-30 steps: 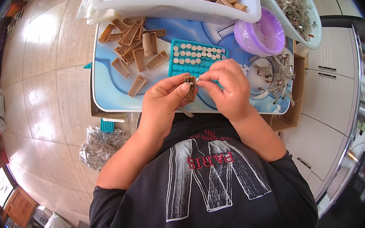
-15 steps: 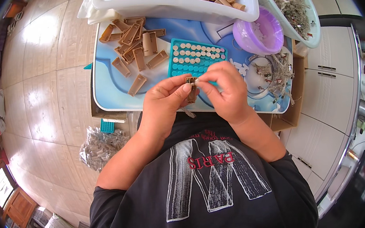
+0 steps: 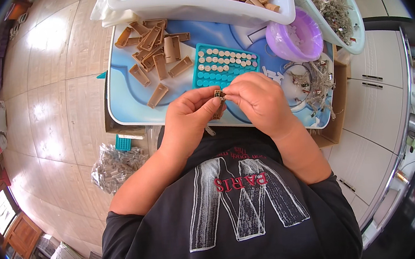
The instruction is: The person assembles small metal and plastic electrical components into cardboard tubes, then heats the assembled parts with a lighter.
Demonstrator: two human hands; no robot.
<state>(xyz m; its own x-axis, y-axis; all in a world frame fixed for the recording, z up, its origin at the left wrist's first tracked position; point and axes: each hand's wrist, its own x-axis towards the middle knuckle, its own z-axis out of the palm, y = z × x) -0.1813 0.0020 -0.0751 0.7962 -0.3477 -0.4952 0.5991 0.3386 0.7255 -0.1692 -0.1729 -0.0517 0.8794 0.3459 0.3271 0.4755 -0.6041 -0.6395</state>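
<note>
Between thumb and fingers, my left hand (image 3: pixel 189 112) grips a small brown plastic casing (image 3: pixel 218 110), its open side up with small parts inside. My right hand (image 3: pixel 259 100) is closed in a pinch at the casing's upper end; whatever lies between its fingertips is too small to make out. Just beyond the hands, a teal tray (image 3: pixel 202 83) holds rows of small round pale discs (image 3: pixel 223 61). To the left of the tray, brown half-casings (image 3: pixel 152 57) lie in a loose pile, and one casing (image 3: pixel 158 95) lies apart, nearer to me.
A white bin (image 3: pixel 195 5) of brown casings stands at the back. Right of it are a plastic-lined purple bowl (image 3: pixel 279 42) and a pale green basin (image 3: pixel 359 35) of wired parts. More wired parts (image 3: pixel 317 86) lie at the table's right. A bagged bundle (image 3: pixel 116 169) sits below left.
My right hand has shifted slightly right and its fingers have drawn closer together at the casing's end. My left hand keeps its hold on the casing.
</note>
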